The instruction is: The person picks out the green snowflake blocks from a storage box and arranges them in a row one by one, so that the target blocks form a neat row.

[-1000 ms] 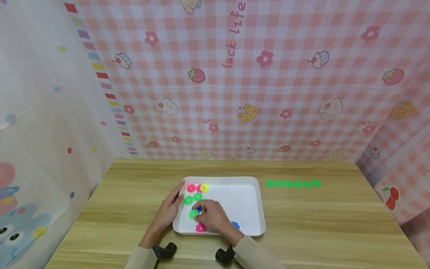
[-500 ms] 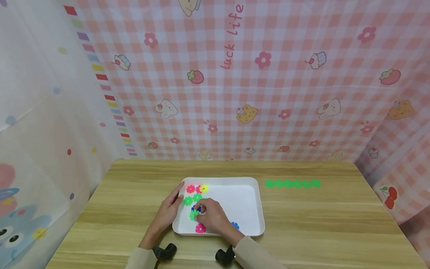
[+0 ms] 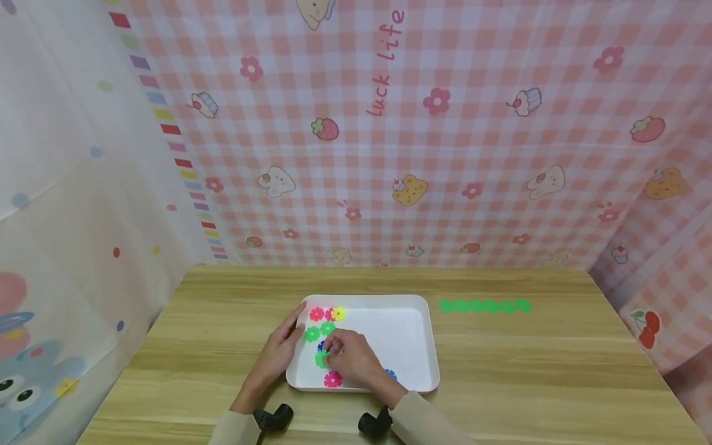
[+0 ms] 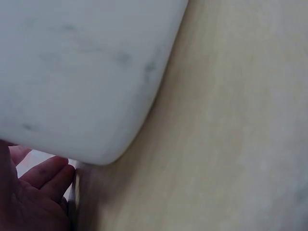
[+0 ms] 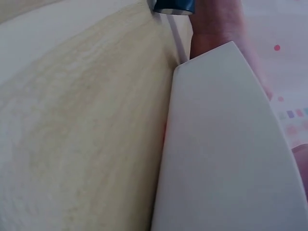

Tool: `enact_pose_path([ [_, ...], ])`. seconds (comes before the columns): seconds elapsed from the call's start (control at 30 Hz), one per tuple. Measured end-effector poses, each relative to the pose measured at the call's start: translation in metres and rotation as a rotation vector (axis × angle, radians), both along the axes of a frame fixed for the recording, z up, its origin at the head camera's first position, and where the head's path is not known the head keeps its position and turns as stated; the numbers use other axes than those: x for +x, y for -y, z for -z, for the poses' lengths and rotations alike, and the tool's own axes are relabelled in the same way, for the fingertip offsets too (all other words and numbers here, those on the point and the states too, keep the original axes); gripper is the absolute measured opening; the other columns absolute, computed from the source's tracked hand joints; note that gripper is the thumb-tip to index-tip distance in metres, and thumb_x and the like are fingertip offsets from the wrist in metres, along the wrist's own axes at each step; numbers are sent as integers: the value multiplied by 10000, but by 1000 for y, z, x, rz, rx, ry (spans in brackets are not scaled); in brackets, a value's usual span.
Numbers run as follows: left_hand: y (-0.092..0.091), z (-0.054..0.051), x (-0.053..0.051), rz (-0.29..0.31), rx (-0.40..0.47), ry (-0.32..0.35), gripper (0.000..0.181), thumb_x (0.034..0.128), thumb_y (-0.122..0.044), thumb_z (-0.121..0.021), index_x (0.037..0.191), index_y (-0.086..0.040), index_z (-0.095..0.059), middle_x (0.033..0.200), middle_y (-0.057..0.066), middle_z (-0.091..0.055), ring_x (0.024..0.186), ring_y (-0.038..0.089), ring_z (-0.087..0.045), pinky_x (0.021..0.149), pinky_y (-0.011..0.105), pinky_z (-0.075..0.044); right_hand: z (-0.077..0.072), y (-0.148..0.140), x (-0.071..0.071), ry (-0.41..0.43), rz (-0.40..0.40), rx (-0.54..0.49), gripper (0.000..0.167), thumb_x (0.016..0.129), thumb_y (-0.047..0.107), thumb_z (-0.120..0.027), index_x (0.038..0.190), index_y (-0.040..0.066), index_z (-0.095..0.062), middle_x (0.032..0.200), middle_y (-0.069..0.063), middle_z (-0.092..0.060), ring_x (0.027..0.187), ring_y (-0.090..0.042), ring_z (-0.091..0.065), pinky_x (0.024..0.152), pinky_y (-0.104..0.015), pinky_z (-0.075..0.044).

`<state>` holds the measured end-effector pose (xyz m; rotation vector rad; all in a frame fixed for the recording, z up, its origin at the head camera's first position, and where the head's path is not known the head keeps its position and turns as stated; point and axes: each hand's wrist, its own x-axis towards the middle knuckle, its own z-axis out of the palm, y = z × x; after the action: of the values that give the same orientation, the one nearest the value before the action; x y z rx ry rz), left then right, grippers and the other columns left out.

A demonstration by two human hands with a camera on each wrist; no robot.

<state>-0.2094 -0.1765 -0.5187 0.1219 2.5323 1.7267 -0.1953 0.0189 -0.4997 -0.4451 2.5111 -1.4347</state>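
A white tray (image 3: 397, 330) stands on the table with several notched plastic snowflake discs in it, mostly at its left. My left hand (image 3: 276, 347) rests along the tray's left side, fingers fairly straight outside and thumb over the rim; in the left wrist view the fingers lie beside the tray wall. Inside the tray my right hand (image 3: 354, 358) has thumb and index finger curled at a green snowflake disc (image 3: 321, 359), seeming to pinch its edge. A dark blue disc (image 3: 321, 347) lies just behind it, partly covered by the fingers. The right wrist view hides the fingertips.
Pink discs (image 3: 332, 379), other green discs (image 3: 312, 334) and a yellow disc (image 3: 338, 314) lie in the tray. A blue disc (image 3: 391, 374) is partly behind the right wrist. Several green discs (image 3: 491, 306) form a row on the wooden table (image 3: 528, 364), right of the tray.
The green disc at the right fingertips has shifted slightly against the dark blue disc, and less of the blue shows. The left hand and tray stay in place.
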Motion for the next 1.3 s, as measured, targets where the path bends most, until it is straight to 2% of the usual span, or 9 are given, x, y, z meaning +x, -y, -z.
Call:
enact_pose_path([
  [0.33,-1,0,0,1,10,16,494,1071,-195,-397,1559,-242,-331,1643,44,-232,1521,255,-160,1227,489,-132,-11,-11,-3,-18,16,16,85,844,74,-734,892,118,-679,757,29,-661,731,-115,-571,652,-277,-477],
  [0.4,-1,-1,0,-2,8,15,494,1070,-195,-399,1558,-239,-334,1643,47,-233,1521,259,-157,1227,490,-128,-14,-16,-5,-30,22,19,84,848,84,-735,895,120,-676,754,27,-662,727,-115,-567,641,-270,-465],
  [0.63,-1,0,1,-19,-5,21,495,1071,-189,-389,1558,-253,-331,1645,24,-229,1524,242,-149,1233,476,-125,-25,-33,-9,3,73,18,109,878,109,-729,964,97,-663,779,22,-626,673,-151,-524,552,-258,-417],
  [0.73,-1,0,1,-21,1,24,497,1071,-183,-386,1559,-256,-329,1646,31,-225,1523,247,-150,1232,478,-126,-27,-40,-10,-19,85,10,122,878,101,-728,981,82,-665,773,22,-626,661,-150,-517,563,-254,-407],
  [0.87,-2,0,1,-23,4,26,496,1071,-186,-386,1558,-261,-330,1646,28,-223,1523,244,-151,1233,477,-125,-30,-51,-11,-52,97,16,96,882,101,-726,961,106,-671,765,31,-619,683,-147,-511,612,-258,-414],
  [1.03,-2,0,1,-23,-1,26,495,1071,-186,-385,1558,-257,-329,1645,30,-227,1522,245,-152,1234,473,-126,-34,-65,-13,-90,115,34,96,873,82,-726,933,130,-669,764,32,-626,687,-137,-516,608,-250,-425],
  [1.3,-2,0,1,-25,-9,26,494,1073,-195,-384,1559,-260,-327,1645,28,-228,1522,245,-155,1233,475,-129,-41,-88,-20,-137,183,19,107,855,53,-745,902,123,-678,722,34,-630,710,-118,-530,655,-259,-451],
])
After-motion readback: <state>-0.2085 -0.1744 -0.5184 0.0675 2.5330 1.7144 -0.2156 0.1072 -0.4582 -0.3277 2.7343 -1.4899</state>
